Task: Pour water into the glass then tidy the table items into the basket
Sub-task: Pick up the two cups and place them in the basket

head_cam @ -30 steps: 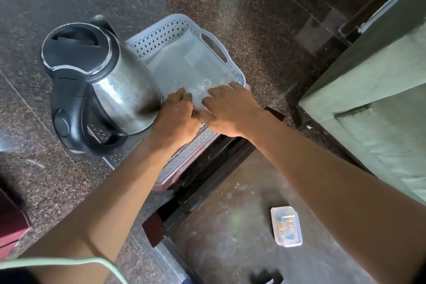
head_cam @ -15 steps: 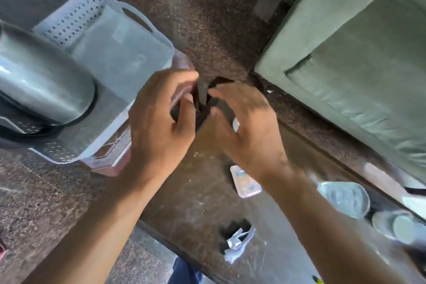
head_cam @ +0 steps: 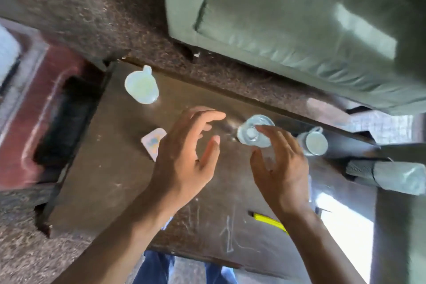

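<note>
A clear glass (head_cam: pixel 250 132) stands upright on the dark brown table (head_cam: pixel 115 180), near its far edge. My right hand (head_cam: pixel 282 166) hovers just in front of it with fingers spread, and its fingertips overlap the glass's rim; whether they touch it I cannot tell. To the left of the glass, my left hand (head_cam: pixel 184 157) is held above the table with relaxed, spread fingers and holds nothing. A pale strip at the far left edge may be the basket (head_cam: pixel 7 53); it is blurred. No kettle is in view.
On the table are a pale green jug (head_cam: pixel 141 86) at the far left, a small flat plastic box (head_cam: pixel 152 142) beside my left hand, a white cup (head_cam: pixel 314 143) right of the glass, a yellow item (head_cam: pixel 269 221) and a grey roll (head_cam: pixel 387 176). A green sofa (head_cam: pixel 299 18) stands behind.
The view has swung right, away from the basket and kettle, onto the table. Both hands left the basket's edge and now hover by the glass.
</note>
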`<action>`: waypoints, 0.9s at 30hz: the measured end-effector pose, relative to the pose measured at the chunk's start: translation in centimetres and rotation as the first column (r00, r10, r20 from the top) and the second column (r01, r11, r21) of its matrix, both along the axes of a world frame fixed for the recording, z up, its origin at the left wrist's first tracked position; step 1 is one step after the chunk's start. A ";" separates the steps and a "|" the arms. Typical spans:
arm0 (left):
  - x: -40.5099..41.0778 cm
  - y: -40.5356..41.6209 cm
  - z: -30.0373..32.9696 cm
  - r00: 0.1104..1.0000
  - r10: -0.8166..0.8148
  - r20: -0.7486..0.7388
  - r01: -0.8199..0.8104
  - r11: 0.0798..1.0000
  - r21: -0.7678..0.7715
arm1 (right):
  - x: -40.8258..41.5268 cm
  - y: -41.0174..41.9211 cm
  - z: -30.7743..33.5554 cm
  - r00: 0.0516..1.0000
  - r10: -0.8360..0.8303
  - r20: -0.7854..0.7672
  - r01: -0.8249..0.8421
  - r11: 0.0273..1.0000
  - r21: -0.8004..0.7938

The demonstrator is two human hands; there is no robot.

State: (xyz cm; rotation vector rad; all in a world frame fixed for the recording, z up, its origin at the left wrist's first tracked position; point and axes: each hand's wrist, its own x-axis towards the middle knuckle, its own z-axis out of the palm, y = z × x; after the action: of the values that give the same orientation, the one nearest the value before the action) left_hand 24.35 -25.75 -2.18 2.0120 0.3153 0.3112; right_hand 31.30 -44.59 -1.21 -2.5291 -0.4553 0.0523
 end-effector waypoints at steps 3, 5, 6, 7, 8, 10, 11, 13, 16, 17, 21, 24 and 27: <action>1.2 -4.2 -0.3 0.998 -0.061 0.003 0.061 0.998 -0.024 | 1.5 -4.9 -0.8 0.991 -0.135 0.019 0.136 0.991 -0.007; 2.0 -6.8 -0.6 0.994 -0.111 -0.002 0.111 0.993 -0.037 | 2.7 -8.1 -2.1 0.973 -0.228 0.025 0.228 0.973 -0.019; 2.5 -8.0 -0.9 0.991 -0.132 -0.001 0.132 0.991 -0.036 | 3.4 -9.6 -3.1 0.962 -0.271 0.022 0.272 0.962 -0.033; 3.0 -9.1 -1.2 0.989 -0.147 0.004 0.147 0.989 -0.034 | 4.1 -10.9 -4.1 0.952 -0.307 0.016 0.307 0.950 -0.054; 3.4 -10.3 -1.5 0.988 -0.156 0.005 0.156 0.987 -0.040 | 4.8 -12.1 -5.1 0.943 -0.333 0.000 0.332 0.940 -0.081; 4.2 -12.3 -2.1 0.984 -0.177 -0.018 0.175 0.982 -0.076 | 6.2 -14.0 -7.1 0.932 -0.354 -0.072 0.341 0.928 -0.150; 4.5 -13.2 -2.3 0.981 -0.193 -0.037 0.188 0.978 -0.094 | 6.8 -14.7 -7.9 0.925 -0.358 -0.124 0.332 0.924 -0.188; 5.1 -14.7 -2.8 0.972 -0.225 -0.072 0.216 0.969 -0.118 | 8.0 -15.6 -9.1 0.904 -0.368 -0.216 0.317 0.918 -0.236; 5.8 -16.2 -3.5 0.961 -0.257 -0.099 0.245 0.962 -0.122 | 9.2 -16.5 -10.5 0.870 -0.381 -0.312 0.321 0.920 -0.226; 6.0 -16.6 -3.8 0.959 -0.264 -0.104 0.251 0.960 -0.124 | 9.5 -16.7 -10.9 0.866 -0.382 -0.322 0.326 0.920 -0.217; 6.4 -17.8 -4.1 0.951 -0.279 -0.132 0.253 0.950 -0.184 | 9.8 -17.5 -11.9 0.857 -0.419 -0.301 0.386 0.908 -0.163; 6.7 -18.3 -4.2 0.950 -0.285 -0.125 0.257 0.945 -0.200 | 9.7 -18.0 -11.9 0.858 -0.418 -0.299 0.399 0.909 -0.124; 7.0 -18.2 -4.0 0.947 -0.291 -0.133 0.261 0.943 -0.204 | 9.9 -18.2 -9.9 0.860 -0.423 -0.284 0.426 0.903 -0.055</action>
State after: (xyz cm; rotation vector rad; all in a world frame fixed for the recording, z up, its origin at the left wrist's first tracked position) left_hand 31.34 -44.00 -6.20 1.8714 0.1505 -0.0581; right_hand 41.16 -62.75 -11.16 -2.4986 0.2250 0.2486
